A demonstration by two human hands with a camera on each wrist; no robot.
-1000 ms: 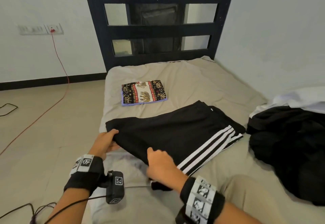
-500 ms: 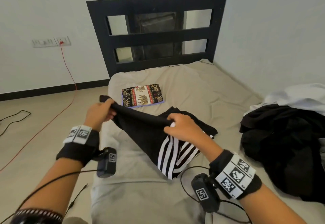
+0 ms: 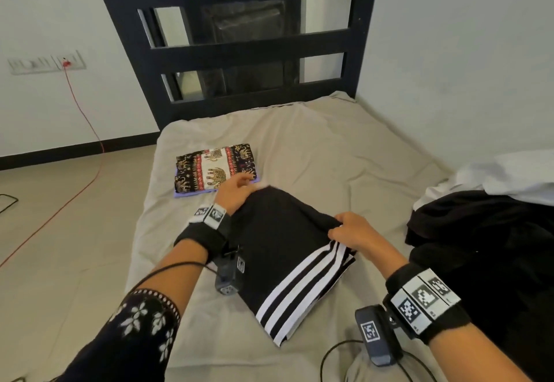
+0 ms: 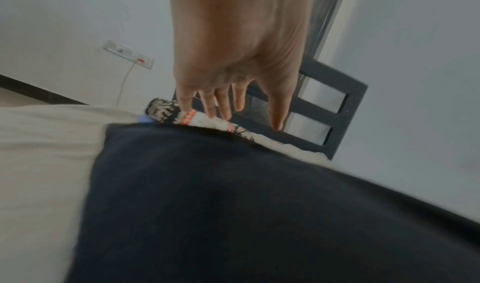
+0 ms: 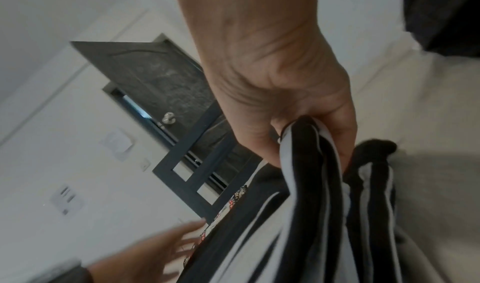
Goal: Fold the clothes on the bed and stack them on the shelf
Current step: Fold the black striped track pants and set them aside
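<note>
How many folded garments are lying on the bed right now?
2. The elephant-print cloth lies folded nearer the headboard; the black striped shorts lie folded in front of it, pinched by the right hand. The dark pile at right is unfolded and may hide more.

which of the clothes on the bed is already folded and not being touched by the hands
The elephant-print cloth, a neat rectangle near the headboard. The striped black shorts are under both hands; the black heap and white garment lie unfolded.

Black shorts [image 3: 278,249] with three white side stripes lie folded on the bed [image 3: 344,153]; a folded elephant-print garment [image 3: 209,171] lies flat just beyond them.
</note>
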